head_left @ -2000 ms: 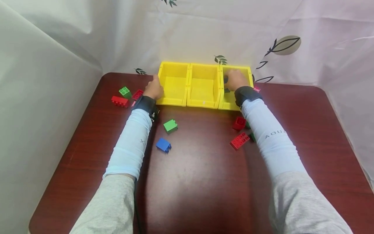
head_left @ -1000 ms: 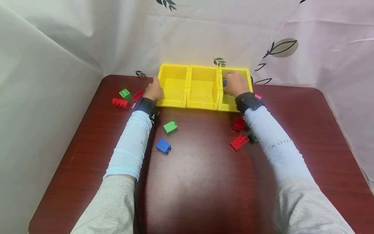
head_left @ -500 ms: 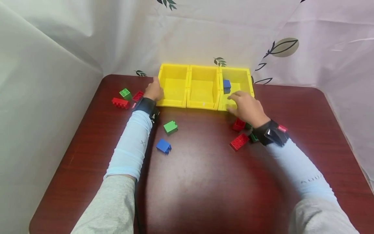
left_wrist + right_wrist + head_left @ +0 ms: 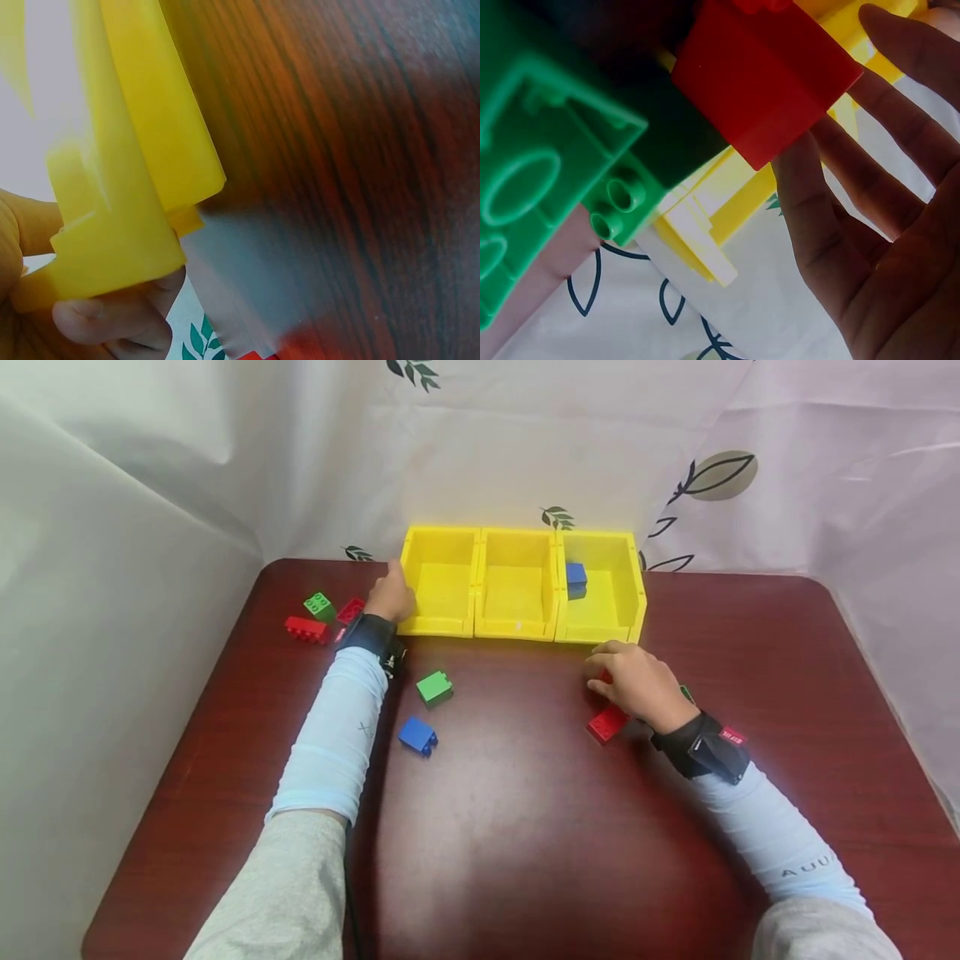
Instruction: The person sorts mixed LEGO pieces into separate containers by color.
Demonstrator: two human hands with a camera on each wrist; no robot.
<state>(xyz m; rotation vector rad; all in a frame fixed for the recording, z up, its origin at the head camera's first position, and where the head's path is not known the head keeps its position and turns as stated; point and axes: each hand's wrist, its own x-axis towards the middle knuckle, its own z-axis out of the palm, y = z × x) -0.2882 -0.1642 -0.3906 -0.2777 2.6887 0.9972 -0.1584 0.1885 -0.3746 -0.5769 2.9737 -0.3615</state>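
The right hand (image 4: 637,683) has been withdrawn from the nearest of the yellow bins (image 4: 450,627), and a blue block (image 4: 576,580) is left inside that bin, ahead of the hand. One piece thus appears to be placed, and the right hand is freed for another. It is now held over a red block (image 4: 765,75), with fingers loosely bent around it; no firm grasp is shown, and whether contact is made cannot be told. The outer wall of the leftmost bin is still gripped by the left hand (image 4: 392,596), so the row seems to be steadied. Much appears left to do: a second red block (image 4: 607,724) is seen just below the right hand, a lime block (image 4: 435,689) and another blue piece (image 4: 417,737) between the hands, and more blocks (image 4: 320,607) beyond the left hand, all on the surface (image 4: 487,827).
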